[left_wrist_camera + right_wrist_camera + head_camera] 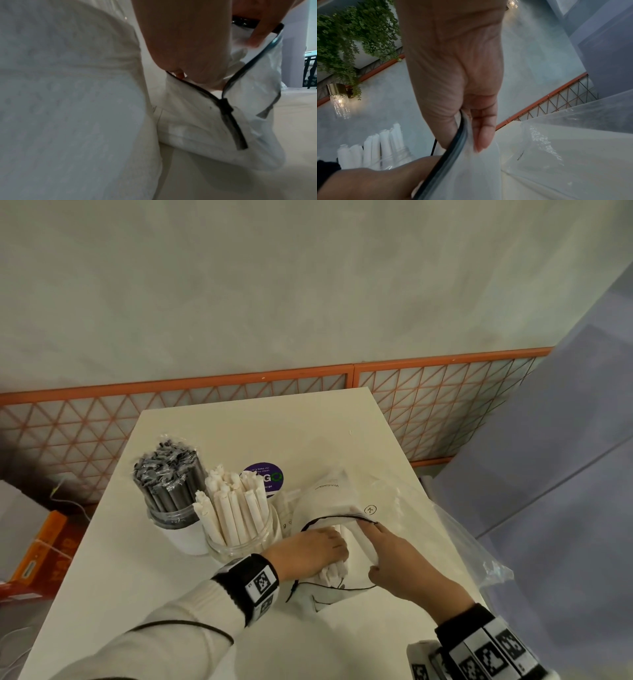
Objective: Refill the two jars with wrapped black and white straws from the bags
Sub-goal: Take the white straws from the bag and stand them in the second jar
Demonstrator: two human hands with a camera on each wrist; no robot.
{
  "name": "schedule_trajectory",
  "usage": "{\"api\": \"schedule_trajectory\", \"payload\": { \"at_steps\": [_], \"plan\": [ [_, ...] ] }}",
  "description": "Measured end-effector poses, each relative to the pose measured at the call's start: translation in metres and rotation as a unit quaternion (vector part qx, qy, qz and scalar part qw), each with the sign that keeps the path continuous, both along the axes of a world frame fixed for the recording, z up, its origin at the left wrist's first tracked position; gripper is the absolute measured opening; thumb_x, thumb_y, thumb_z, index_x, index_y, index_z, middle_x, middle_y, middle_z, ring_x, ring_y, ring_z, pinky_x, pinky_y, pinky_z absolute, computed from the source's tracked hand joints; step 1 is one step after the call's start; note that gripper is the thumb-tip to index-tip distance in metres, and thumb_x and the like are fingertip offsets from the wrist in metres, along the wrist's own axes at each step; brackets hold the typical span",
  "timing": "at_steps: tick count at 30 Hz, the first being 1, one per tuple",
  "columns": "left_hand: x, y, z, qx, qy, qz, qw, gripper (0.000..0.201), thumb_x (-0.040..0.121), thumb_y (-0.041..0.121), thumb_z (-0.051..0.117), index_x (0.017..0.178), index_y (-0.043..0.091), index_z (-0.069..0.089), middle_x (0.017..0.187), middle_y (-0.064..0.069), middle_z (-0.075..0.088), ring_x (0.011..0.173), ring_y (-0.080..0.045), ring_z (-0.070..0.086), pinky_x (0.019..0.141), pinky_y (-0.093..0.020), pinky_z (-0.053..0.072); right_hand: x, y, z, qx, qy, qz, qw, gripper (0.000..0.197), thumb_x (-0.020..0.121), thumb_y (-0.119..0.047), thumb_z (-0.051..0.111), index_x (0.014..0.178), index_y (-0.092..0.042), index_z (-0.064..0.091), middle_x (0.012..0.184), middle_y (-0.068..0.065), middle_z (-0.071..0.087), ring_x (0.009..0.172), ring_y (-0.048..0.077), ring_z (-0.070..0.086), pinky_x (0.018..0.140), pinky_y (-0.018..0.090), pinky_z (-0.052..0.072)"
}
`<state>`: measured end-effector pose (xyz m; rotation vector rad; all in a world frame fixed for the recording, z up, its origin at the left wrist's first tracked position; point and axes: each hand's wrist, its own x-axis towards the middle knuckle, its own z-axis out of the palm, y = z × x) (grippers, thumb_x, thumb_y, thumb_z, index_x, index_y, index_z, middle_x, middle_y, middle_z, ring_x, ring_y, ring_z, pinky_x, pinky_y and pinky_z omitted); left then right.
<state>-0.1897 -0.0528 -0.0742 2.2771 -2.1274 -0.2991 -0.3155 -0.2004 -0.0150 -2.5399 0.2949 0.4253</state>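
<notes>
Lower centre of the head view: right hand [397, 559] pinches the bag [342, 508] mouth open — so left hand [308, 553] can grip white straws [337, 568] inside.

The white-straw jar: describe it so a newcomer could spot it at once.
On the white table, two jars stand side by side left of the hands. The white-straw jar is the nearer, clear one, next to the bag. Its paper-wrapped white straws set it apart from the black-straw jar behind it.
</notes>
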Motion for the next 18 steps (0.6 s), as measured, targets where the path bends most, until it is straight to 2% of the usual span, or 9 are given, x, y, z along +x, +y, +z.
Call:
{"api": "schedule_trajectory", "payload": {
  "at_steps": [3, 5, 8, 9, 11, 13, 14, 16, 18],
  "plan": [
    [0.001, 0.005, 0.009, -0.061, 0.027, -0.020, 0.998, 0.037, 0.084, -0.005, 0.046, 0.117, 0.004, 0.057, 0.113, -0.014, 0.061, 0.109, -0.032, 0.054, 0.097, -0.038, 0.041, 0.001, -0.001, 0.003, 0.007, -0.005, -0.010, 1.000, 0.087, 0.080, -0.005, 0.056, 0.149, -0.031, 0.010, 0.142, -0.002, 0.040, 0.079, 0.016, 0.048, 0.064, 0.021, 0.041],
    [-0.002, 0.009, 0.010, -0.117, 0.041, -0.034, 0.992, 0.040, 0.082, 0.004, 0.034, 0.113, 0.007, 0.060, 0.106, -0.009, 0.064, 0.103, -0.026, 0.057, 0.093, -0.034, 0.044, 0.001, -0.002, 0.004, 0.011, -0.009, -0.011, 1.000, 0.090, 0.080, -0.005, 0.056, 0.149, -0.031, 0.005, 0.143, -0.003, 0.039, 0.078, 0.017, 0.052, 0.064, 0.024, 0.045],
    [-0.012, 0.016, 0.015, -0.202, 0.135, 0.010, 0.970, 0.042, 0.077, 0.009, 0.033, 0.110, 0.010, 0.060, 0.104, -0.006, 0.063, 0.103, -0.016, 0.051, 0.096, -0.023, 0.037, 0.002, -0.002, 0.007, 0.014, -0.010, -0.008, 1.000, 0.091, 0.080, -0.004, 0.055, 0.150, -0.030, 0.002, 0.141, -0.001, 0.040, 0.078, 0.022, 0.057, 0.067, 0.032, 0.049],
    [-0.016, 0.018, 0.018, -0.233, 0.186, 0.040, 0.954, 0.042, 0.076, 0.006, 0.036, 0.111, 0.013, 0.058, 0.106, -0.004, 0.062, 0.105, -0.013, 0.050, 0.098, -0.021, 0.035, 0.003, -0.002, 0.008, 0.013, -0.008, -0.009, 1.000, 0.090, 0.081, -0.004, 0.054, 0.150, -0.030, 0.003, 0.143, -0.001, 0.039, 0.078, 0.021, 0.057, 0.067, 0.032, 0.049],
    [-0.023, 0.021, 0.030, -0.303, 0.289, 0.113, 0.901, 0.037, 0.081, -0.001, 0.042, 0.110, 0.019, 0.055, 0.105, 0.004, 0.061, 0.104, -0.009, 0.054, 0.096, -0.022, 0.041, 0.005, -0.001, 0.009, 0.005, -0.004, -0.008, 1.000, 0.086, 0.082, -0.005, 0.054, 0.150, -0.027, 0.006, 0.148, -0.002, 0.033, 0.078, 0.017, 0.052, 0.065, 0.027, 0.045],
    [-0.032, 0.018, 0.052, -0.365, 0.367, 0.194, 0.834, 0.018, 0.091, 0.002, 0.050, 0.102, 0.014, 0.059, 0.097, 0.008, 0.064, 0.098, -0.006, 0.060, 0.088, -0.019, 0.046, 0.008, 0.000, 0.009, -0.001, -0.003, -0.003, 1.000, 0.084, 0.083, -0.006, 0.054, 0.150, -0.026, 0.007, 0.149, -0.002, 0.032, 0.079, 0.015, 0.049, 0.066, 0.024, 0.042],
    [-0.033, 0.017, 0.065, -0.392, 0.386, 0.237, 0.801, 0.010, 0.094, 0.006, 0.052, 0.096, 0.011, 0.060, 0.092, 0.010, 0.065, 0.095, -0.003, 0.062, 0.085, -0.017, 0.046, 0.009, 0.001, 0.009, -0.002, -0.004, 0.000, 1.000, 0.084, 0.083, -0.007, 0.054, 0.150, -0.027, 0.007, 0.149, -0.002, 0.032, 0.079, 0.015, 0.048, 0.066, 0.023, 0.041],
    [-0.030, 0.017, 0.093, -0.435, 0.407, 0.306, 0.743, 0.016, 0.096, 0.012, 0.051, 0.087, 0.012, 0.063, 0.085, 0.014, 0.068, 0.089, 0.002, 0.063, 0.081, -0.017, 0.045, 0.012, 0.003, 0.010, -0.003, -0.005, 0.002, 1.000, 0.085, 0.083, -0.008, 0.055, 0.150, -0.027, 0.006, 0.149, -0.003, 0.031, 0.079, 0.014, 0.048, 0.066, 0.021, 0.040],
    [-0.022, 0.023, 0.120, -0.466, 0.422, 0.328, 0.705, 0.022, 0.097, 0.024, 0.048, 0.086, 0.016, 0.066, 0.087, 0.005, 0.070, 0.089, -0.009, 0.065, 0.083, -0.024, 0.047, 0.014, 0.005, 0.012, -0.003, -0.007, 0.005, 1.000, 0.085, 0.084, -0.009, 0.056, 0.150, -0.028, 0.006, 0.146, -0.001, 0.035, 0.080, 0.014, 0.048, 0.067, 0.019, 0.039]
  ]
}}
